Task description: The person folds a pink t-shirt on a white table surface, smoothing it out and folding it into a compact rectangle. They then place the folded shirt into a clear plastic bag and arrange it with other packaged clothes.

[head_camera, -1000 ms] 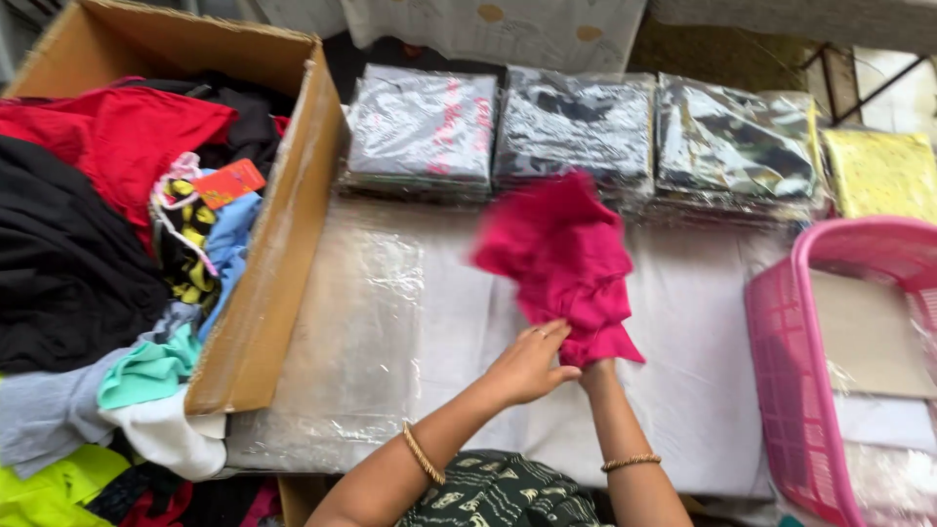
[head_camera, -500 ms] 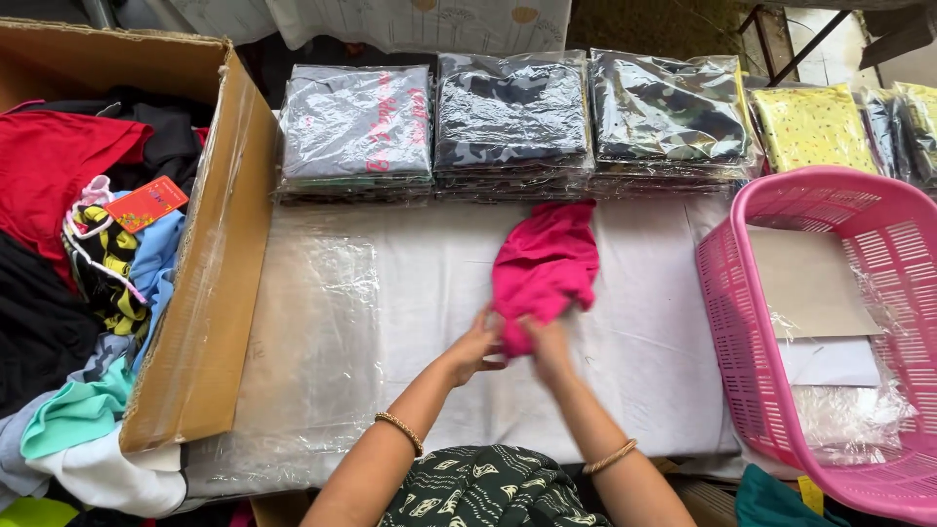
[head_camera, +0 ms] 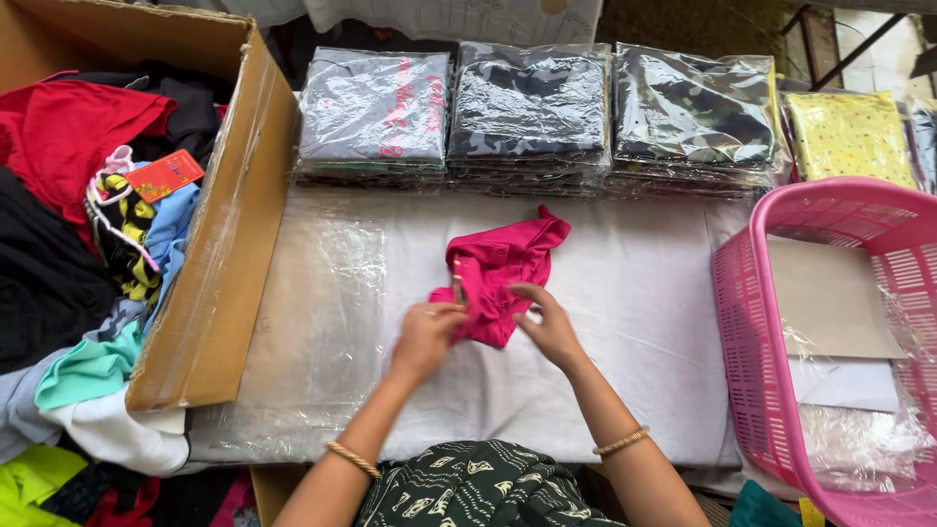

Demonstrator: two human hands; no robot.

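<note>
While both hands worked at the table's middle, I saw my left hand (head_camera: 427,337) pinching the near edge of the crumpled pink garment (head_camera: 500,271) and my right hand (head_camera: 549,324) gripping its lower right side. It lay on the white cloth (head_camera: 634,293), between cardboard box (head_camera: 210,293) and pink basket (head_camera: 747,342).

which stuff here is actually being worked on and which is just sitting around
In hand:
- pink garment, bunched on the white table cover
- left hand and right hand, both gripping its lower edge

Lying about:
- cardboard box of mixed clothes
- stacks of bagged garments
- pink basket holding card and plastic bags
- clear plastic sheet
</note>
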